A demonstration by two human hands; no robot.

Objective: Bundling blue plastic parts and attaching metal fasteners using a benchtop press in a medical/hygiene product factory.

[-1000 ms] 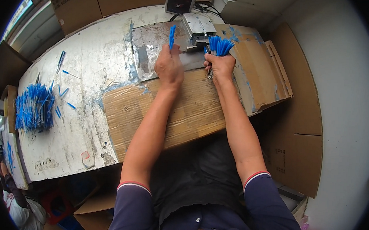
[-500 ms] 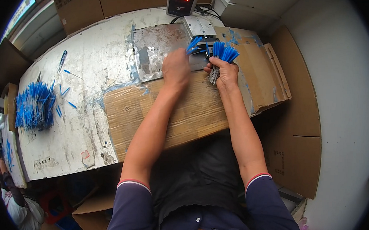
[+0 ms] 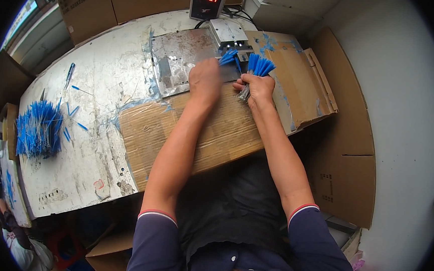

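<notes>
My right hand (image 3: 260, 89) is closed around a bunch of thin pieces (image 3: 260, 64) with blue upper ends and pale, wire-like stems. The stems poke out below the fingers. Left of it, my left hand (image 3: 204, 80) is curled and smeared by motion over a metal plate (image 3: 180, 50). Several more blue-ended pieces (image 3: 228, 57) stick out at its fingertips, in front of a small white machine (image 3: 227, 32). The left fingertips themselves are hidden. Behind the machine stands a display box (image 3: 206, 1) with lit red digits.
A large pile of blue-ended pieces (image 3: 39, 129) lies at the table's left, with several loose ones beside it. A pen (image 3: 69, 76) lies farther back. Flattened cardboard (image 3: 186, 138) covers the front edge; a cardboard box (image 3: 301, 81) is at right. Another person's arm (image 3: 4, 211) shows lower left.
The digits on the display have changed. My right hand has shifted slightly left with its bunch, and the whole view has moved a little. My left hand stays by the machine, still blurred.
</notes>
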